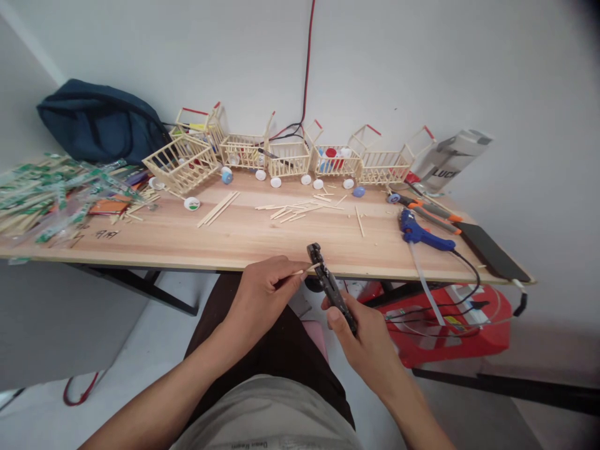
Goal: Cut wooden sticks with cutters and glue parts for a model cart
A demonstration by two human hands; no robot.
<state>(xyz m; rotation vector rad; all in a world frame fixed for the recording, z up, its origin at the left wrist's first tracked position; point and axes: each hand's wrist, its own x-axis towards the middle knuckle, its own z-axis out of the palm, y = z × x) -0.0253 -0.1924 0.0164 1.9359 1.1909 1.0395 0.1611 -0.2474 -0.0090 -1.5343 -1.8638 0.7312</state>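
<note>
My left hand (262, 287) pinches a thin wooden stick (310, 268) between thumb and fingers, just past the table's front edge. The stick's tip meets the head of a black plier-like cutting tool (330, 284). My right hand (363, 331) is wrapped round this tool's handles, with the jaws pointing up and away from me. Whether the jaws are closed on the stick is too small to tell. On the table ahead lie loose short sticks (300, 211) and a small bundle of longer sticks (219, 209).
Several miniature stick-built carts (288, 159) with round wheels line the wall. A blue bag (103, 122) and wrapped sticks (42, 194) are at left. On the right are a blue glue gun (422, 234), orange-handled pliers (435, 219) and a black phone-like slab (492, 250). A red box (492, 337) stands below.
</note>
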